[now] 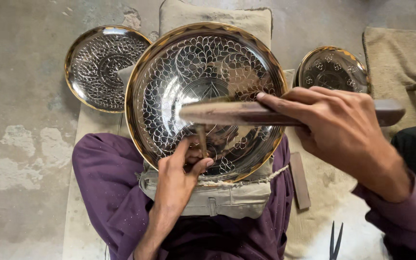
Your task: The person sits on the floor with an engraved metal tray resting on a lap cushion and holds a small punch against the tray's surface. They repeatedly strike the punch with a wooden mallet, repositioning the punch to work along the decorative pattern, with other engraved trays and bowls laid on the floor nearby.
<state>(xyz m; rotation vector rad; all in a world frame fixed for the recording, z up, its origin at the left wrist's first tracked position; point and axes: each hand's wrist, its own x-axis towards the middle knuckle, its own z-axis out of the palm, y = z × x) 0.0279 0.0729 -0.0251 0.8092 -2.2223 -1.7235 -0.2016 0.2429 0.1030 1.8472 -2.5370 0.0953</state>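
A large engraved brass plate (169, 72) with a leaf pattern leans against my purple-clothed knee, resting on a padded grey cushion (227, 197). My left hand (179, 178) pinches a thin metal chisel (201, 139) upright against the plate's lower centre. My right hand (343, 130) grips a wooden-handled hammer (232, 113) held across the plate, its head just above the chisel's top.
A smaller engraved plate (99, 67) lies at the back left on the concrete floor and another (333, 70) at the back right. A flat wooden bar (299, 180) lies on the mat to the right. Dark scissor tips (334, 240) show at the bottom.
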